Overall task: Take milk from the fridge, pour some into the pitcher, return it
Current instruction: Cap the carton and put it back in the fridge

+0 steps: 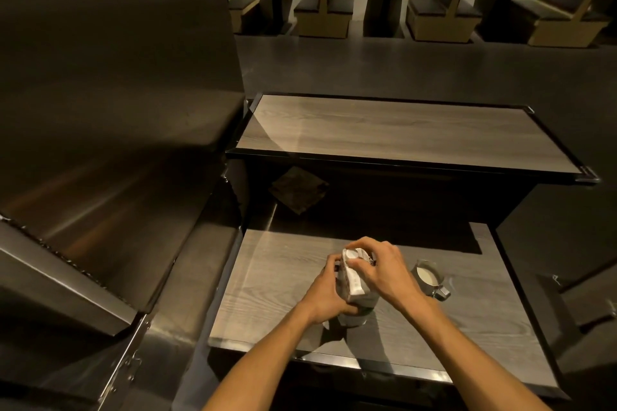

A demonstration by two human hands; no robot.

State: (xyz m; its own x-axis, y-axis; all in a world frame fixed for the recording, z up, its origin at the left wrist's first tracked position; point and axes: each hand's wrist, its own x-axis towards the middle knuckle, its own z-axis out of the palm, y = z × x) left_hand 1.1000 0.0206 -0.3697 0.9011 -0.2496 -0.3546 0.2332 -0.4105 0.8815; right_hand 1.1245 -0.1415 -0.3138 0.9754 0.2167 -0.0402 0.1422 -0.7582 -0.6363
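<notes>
A white and grey milk carton [354, 290] stands upright on the near wooden table [267, 304]. My left hand [325, 290] wraps around the carton's left side and body. My right hand [377, 269] is on the carton's top, fingers curled over the white cap. Just right of the carton stands a small metal pitcher [429, 277] with white milk in it, its handle pointing to the near right. The pitcher is apart from both hands.
A large stainless steel unit [110, 110] fills the left side, its hinged edge close to the table's left rim. A second wooden table [400, 133] lies beyond, with a dark gap between. Booth seats and small tables with plants line the far wall.
</notes>
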